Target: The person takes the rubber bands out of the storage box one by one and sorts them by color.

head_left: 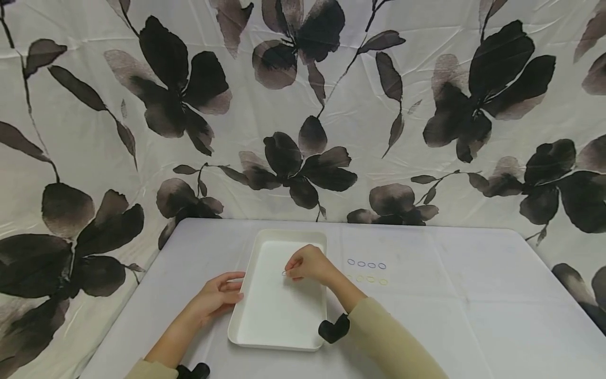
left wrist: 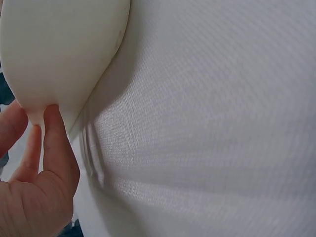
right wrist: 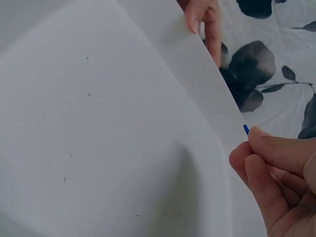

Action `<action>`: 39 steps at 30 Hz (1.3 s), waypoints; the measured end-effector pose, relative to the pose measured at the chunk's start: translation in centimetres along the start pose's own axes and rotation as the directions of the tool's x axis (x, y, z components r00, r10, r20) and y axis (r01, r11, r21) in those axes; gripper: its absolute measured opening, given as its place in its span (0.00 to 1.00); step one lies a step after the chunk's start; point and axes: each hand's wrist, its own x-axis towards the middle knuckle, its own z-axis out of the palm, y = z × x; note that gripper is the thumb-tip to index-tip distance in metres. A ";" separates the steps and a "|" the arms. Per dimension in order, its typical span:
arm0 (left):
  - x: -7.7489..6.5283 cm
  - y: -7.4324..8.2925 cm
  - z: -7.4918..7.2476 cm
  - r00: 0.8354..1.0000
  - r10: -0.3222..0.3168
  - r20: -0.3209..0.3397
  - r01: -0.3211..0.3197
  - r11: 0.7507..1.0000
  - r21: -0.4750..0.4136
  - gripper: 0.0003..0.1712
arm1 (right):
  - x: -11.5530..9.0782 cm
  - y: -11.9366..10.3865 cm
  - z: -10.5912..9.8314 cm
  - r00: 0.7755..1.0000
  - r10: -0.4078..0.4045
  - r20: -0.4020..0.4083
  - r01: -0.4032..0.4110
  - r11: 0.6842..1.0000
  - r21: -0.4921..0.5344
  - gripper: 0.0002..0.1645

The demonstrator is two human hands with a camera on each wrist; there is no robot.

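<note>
A white rectangular tray lies on the table. Over its inside, my right hand pinches a small blue ring between thumb and fingertips; only a bit of the ring shows, and its material is unclear. My left hand touches the tray's left side with fairly straight fingers. Close up in the left wrist view, the fingertips of this hand rest against the tray's outer wall. Right of the tray lie a row of several blue rings and a row of several yellow rings.
A white cloth covers the table. Behind it hangs a white curtain with dark flowers. Tiny dark specks dot the tray's floor. The right forearm's sleeve and a black wrist device extend past the tray's right edge.
</note>
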 end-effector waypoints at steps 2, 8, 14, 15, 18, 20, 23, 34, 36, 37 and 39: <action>0.0 -0.1 -0.1 1.000 -0.004 0.000 0.004 1.000 -0.002 0.36 | -0.1 0.0 -0.1 1.000 0.007 0.005 -0.007 1.000 0.017 0.02; -0.1 -0.1 -0.2 1.000 0.003 0.026 -0.002 1.000 -0.012 0.37 | -0.6 0.1 -0.7 1.000 0.011 0.013 -0.012 0.995 0.102 0.03; 0.0 -0.1 -0.1 1.000 -0.007 -0.009 0.007 1.000 -0.002 0.36 | -1.0 0.5 -1.2 0.999 -0.044 0.003 0.043 0.990 0.131 0.03; 0.0 -0.2 -0.1 1.000 -0.008 -0.010 0.008 1.000 -0.003 0.36 | -1.1 0.6 -1.3 0.999 -0.049 0.000 0.049 0.990 0.135 0.02; 0.0 -0.2 0.0 1.000 -0.006 -0.008 0.006 1.000 -0.007 0.36 | -1.2 0.7 -1.5 0.998 -0.055 -0.006 0.055 0.987 0.151 0.02; 0.1 -0.3 -0.1 1.000 -0.005 -0.008 0.005 1.000 -0.007 0.36 | -1.3 0.8 -1.6 0.998 -0.057 -0.009 0.058 0.985 0.160 0.03; 0.1 -0.3 -0.1 1.000 -0.004 -0.010 0.004 1.000 -0.005 0.36 | -1.2 1.1 -1.7 0.998 -0.055 -0.014 0.056 0.983 0.173 0.03; -0.1 -0.1 -0.1 1.000 0.001 0.014 -0.001 1.000 -0.005 0.36 | -2.1 1.8 -3.1 0.999 -0.043 -0.028 0.048 0.980 0.194 0.06; -0.1 -0.1 -0.1 1.000 -0.002 0.005 0.002 1.000 -0.005 0.36 | -2.0 2.6 -3.4 0.998 -0.048 -0.030 0.053 0.980 0.193 0.06; -0.1 -0.1 -0.1 1.000 -0.003 0.004 0.003 1.000 -0.004 0.36 | -2.0 2.8 -3.6 0.998 -0.047 -0.031 0.052 0.980 0.192 0.06; -0.1 -0.1 0.0 1.000 -0.004 0.000 0.004 1.000 -0.003 0.36 | -2.2 3.1 -4.0 0.998 -0.047 -0.034 0.053 0.981 0.187 0.06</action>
